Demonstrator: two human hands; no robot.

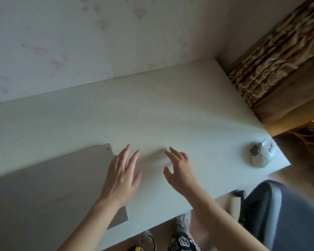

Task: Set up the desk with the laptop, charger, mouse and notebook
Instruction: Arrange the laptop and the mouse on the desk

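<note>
Both hands empty, fingers spread: left hand over closed laptop's right edge, right hand above bare desk. Laptop silver, lid shut, near-left of desk; white mouse sits far right corner w/ small dark bits on top. Grey chair at right, nothing blocking desk centre.

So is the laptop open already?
No, the laptop lies closed and flat on the desk, with the left hand open at its right edge.
</note>
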